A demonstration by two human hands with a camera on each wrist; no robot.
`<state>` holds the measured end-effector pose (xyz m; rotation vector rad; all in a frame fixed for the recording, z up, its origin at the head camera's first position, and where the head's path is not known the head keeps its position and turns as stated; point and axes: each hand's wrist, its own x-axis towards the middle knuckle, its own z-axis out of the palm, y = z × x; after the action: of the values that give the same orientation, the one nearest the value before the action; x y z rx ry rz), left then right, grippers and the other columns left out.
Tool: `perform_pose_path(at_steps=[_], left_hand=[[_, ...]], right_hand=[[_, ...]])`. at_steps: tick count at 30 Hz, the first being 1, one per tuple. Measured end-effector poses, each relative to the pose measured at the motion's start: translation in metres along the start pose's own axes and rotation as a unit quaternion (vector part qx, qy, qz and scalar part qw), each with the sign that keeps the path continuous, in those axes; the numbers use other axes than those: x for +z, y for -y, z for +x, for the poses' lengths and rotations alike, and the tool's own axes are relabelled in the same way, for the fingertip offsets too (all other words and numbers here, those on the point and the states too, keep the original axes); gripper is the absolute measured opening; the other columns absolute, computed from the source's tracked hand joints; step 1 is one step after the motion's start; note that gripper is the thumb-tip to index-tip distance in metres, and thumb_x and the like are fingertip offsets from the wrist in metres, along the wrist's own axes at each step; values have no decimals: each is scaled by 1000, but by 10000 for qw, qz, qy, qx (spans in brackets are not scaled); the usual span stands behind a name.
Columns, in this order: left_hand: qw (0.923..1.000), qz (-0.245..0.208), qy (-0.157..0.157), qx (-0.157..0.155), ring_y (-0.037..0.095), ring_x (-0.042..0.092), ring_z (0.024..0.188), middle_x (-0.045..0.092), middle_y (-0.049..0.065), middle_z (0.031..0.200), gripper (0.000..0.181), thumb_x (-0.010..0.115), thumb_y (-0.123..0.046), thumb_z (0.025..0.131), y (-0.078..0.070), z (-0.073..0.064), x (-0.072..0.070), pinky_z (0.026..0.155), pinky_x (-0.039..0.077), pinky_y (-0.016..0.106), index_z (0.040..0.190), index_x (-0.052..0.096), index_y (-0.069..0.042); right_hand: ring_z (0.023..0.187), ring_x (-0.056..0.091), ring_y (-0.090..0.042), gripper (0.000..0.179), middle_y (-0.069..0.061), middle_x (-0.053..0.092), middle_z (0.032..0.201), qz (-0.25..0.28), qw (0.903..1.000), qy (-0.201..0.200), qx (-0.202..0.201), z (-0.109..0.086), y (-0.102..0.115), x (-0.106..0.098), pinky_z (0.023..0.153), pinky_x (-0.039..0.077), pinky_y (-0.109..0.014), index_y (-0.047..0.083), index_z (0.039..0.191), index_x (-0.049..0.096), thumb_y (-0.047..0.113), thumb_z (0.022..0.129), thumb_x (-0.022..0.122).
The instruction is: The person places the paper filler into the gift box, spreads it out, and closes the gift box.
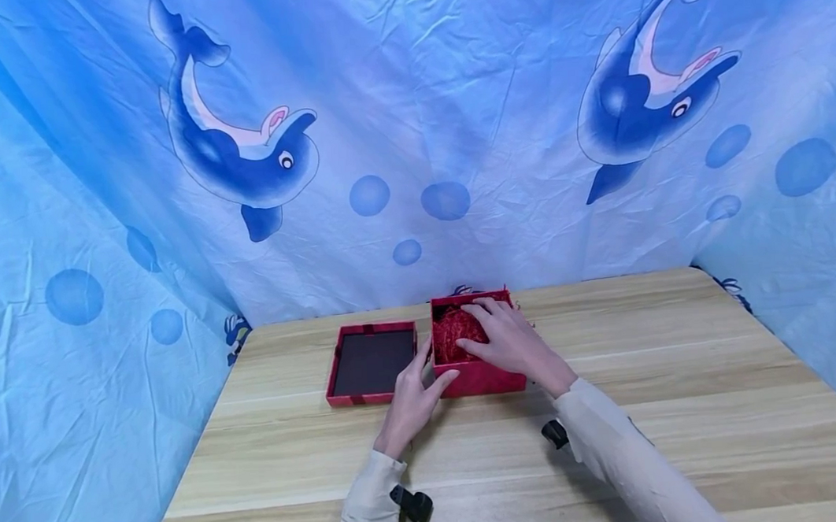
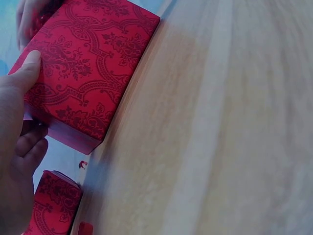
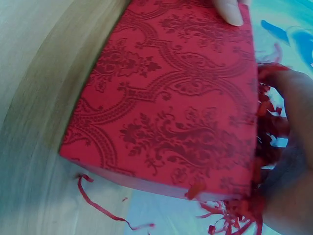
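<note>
A red patterned box (image 1: 482,380) stands open on the table, filled with red shredded paper (image 1: 453,334). My left hand (image 1: 413,403) grips its near left corner, the thumb (image 2: 30,68) flat on the front wall and the other fingers along the left side. My right hand (image 1: 503,339) reaches over the box's right wall, thumb and fingers spread apart on the shredded paper. In the right wrist view, paper strands (image 3: 237,215) stick out past the rim beside that hand. What lies beneath the paper is hidden.
Left of the box lies its shallow red lid (image 1: 372,399), dark inside face (image 1: 374,362) up. A loose red strand (image 3: 105,205) lies beside the box. The wooden table (image 1: 273,473) ends behind at a blue dolphin-print cloth (image 1: 396,120).
</note>
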<state>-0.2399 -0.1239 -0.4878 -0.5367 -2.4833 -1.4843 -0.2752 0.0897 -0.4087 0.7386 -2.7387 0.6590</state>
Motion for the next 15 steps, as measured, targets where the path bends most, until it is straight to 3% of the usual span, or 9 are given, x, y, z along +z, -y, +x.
perform_pose_path(at_steps=[8, 15], left_hand=[[10000, -60, -4, -45, 33, 54, 133, 36, 16, 163, 83, 70, -40, 99, 2, 0, 0, 109, 44, 52, 164, 29, -7], [10000, -33, 13, 49, 35, 53, 134, 35, 22, 162, 82, 70, -39, 100, 0, -1, -1, 110, 41, 54, 165, 28, -10]], right_hand=[[125, 56, -41, 56, -20, 58, 137, 214, 9985, -467, -167, -17, -2, -11, 104, 47, -60, 1, 139, 62, 35, 96, 75], [124, 57, -41, 50, -20, 59, 135, 473, 9952, -861, -8, -43, -17, -18, 102, 48, -59, -1, 135, 63, 29, 97, 75]])
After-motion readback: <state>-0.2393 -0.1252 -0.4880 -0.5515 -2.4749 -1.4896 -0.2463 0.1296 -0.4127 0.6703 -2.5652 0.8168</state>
